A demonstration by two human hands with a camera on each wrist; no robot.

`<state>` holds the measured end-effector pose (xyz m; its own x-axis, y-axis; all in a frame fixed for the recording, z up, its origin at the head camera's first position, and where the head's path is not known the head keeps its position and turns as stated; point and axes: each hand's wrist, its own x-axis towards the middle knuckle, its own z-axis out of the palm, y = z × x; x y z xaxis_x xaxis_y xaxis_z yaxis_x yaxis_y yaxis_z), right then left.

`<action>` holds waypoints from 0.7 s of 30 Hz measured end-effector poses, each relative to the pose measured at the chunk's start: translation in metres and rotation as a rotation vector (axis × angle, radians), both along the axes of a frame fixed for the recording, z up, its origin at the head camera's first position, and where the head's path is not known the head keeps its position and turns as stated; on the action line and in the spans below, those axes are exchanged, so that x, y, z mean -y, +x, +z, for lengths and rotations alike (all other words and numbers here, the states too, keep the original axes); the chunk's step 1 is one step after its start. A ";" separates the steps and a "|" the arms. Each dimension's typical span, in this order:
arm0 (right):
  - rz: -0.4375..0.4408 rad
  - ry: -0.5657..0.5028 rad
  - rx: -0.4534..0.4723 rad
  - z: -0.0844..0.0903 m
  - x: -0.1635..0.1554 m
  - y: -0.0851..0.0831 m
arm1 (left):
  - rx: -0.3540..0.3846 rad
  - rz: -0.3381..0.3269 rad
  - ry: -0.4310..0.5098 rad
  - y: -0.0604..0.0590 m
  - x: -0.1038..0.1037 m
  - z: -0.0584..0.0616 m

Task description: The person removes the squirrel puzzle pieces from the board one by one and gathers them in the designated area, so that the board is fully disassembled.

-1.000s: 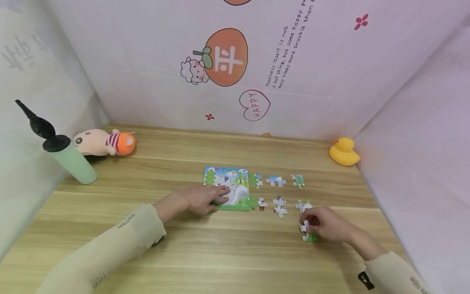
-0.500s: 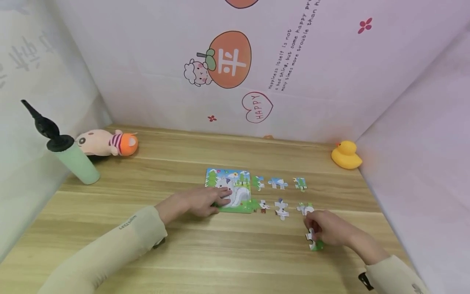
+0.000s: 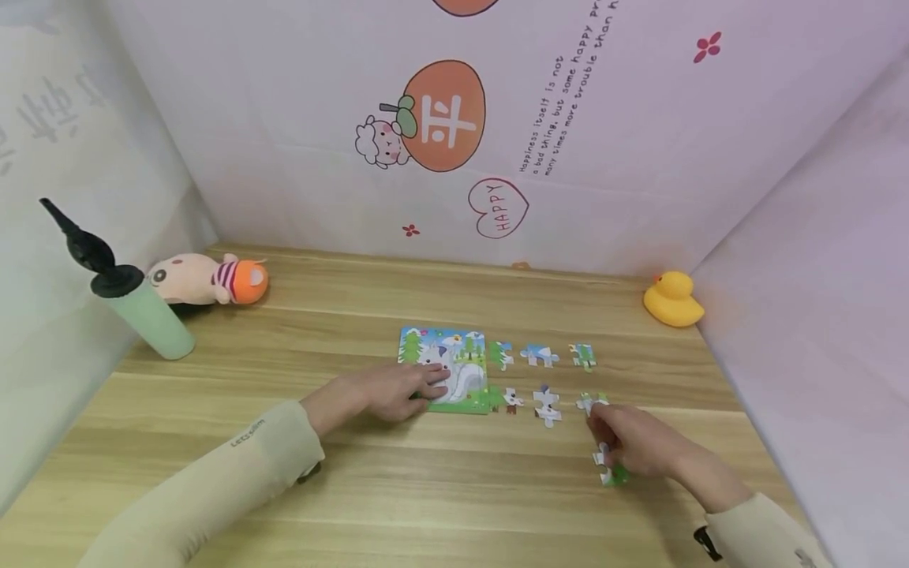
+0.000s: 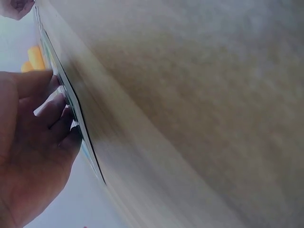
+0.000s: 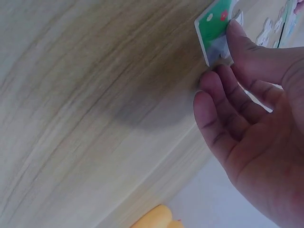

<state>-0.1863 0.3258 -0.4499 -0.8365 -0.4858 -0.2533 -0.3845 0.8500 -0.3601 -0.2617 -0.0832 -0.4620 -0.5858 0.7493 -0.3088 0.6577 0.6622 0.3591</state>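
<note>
Hands: left hand (image 3: 387, 390) lies flat with straight fingers pressing the near-left part of the assembled puzzle panel (image 3: 454, 364); right hand (image 3: 635, 446) pinches a loose puzzle piece (image 3: 609, 465) between thumb and fingertips.
Held piece: green and white, low over the desk (image 3: 440, 489) at the near right, apart from the panel; the right wrist view shows its green corner (image 5: 214, 28) jutting past the fingertips (image 5: 237, 38).
Loose pieces: six lie in two rows right of the panel, among them one just beside its right edge (image 3: 501, 353) and one (image 3: 589, 402) touching or just beside the right hand's knuckles; contact cannot be judged.
Risk, sweep: a low carry toward the panel likely passes over the rows; a dragging wrist or sleeve may scatter them.
Risk, slip: the pinch covers only one end of the piece, so a tab that catches may twist it out of the grip.
Risk, panel shift: pressure is on one corner only; a sideways push at the right edge may pivot the panel or open seams.
Surroundings: rubber duck (image 3: 671, 300), plush toy (image 3: 206, 278), green bottle (image 3: 142, 312), well apart from the work.
</note>
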 end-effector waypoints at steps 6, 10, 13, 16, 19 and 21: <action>-0.003 0.034 -0.009 0.001 0.002 -0.001 | -0.079 -0.045 0.065 -0.003 0.000 -0.002; -0.032 0.077 -0.004 0.003 0.006 0.000 | -0.105 -0.056 0.059 -0.005 0.000 -0.001; -0.028 0.079 0.014 0.004 0.006 -0.001 | -0.119 -0.046 0.067 -0.004 0.000 -0.001; -0.039 0.066 0.036 0.007 0.006 -0.004 | -0.148 -0.032 0.094 -0.001 0.000 -0.003; -0.068 0.046 0.025 0.011 0.010 -0.008 | -0.191 -0.019 0.124 0.000 0.001 -0.006; -0.075 0.017 -0.004 0.015 0.015 -0.012 | -0.208 0.002 0.124 0.000 0.002 -0.007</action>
